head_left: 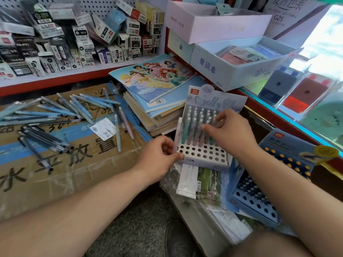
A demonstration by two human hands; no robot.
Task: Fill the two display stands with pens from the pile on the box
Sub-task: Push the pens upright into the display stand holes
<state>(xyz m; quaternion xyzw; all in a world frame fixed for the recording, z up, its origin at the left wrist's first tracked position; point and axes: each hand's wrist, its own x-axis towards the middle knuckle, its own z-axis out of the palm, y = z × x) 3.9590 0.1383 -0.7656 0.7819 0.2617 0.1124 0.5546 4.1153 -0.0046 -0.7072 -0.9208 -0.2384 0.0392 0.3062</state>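
Left fingers: the left hand [157, 154] pinches the near left corner of the pastel display stand [209, 161], thumb on top and fingers curled under, steadying it.
Right fingers: the right hand [232, 130] is bent over the standing pens [194, 115]. Its fingertips [206, 127] are narrow and appear to close on one barrel in the middle rows. Whether they grip it or only touch it is hard to tell.
Stand: its back rows are filled, while the empty holes [202, 152] lie in the front rows, just below the right fingertips and towards the person. A pale pen [179, 127] stands at the stand's left edge, just above the left thumb.
Pile of pens [55, 112]: it lies flat on the cardboard box [55, 179], well to the left of both hands and beyond the left hand, so the left hand is nearer.
Long axis: most barrels in the pile lie flat and run across or slantwise, while the holes point upward. By my judgement, each pen must be turned on end before it goes in.
Nearest loose pen [117, 134]: it is up and left of the left fingers, with its barrel running towards the person.
Blue display stand [256, 199]: it is down and right of the right wrist, with dark pens in its back rows and open holes in front.
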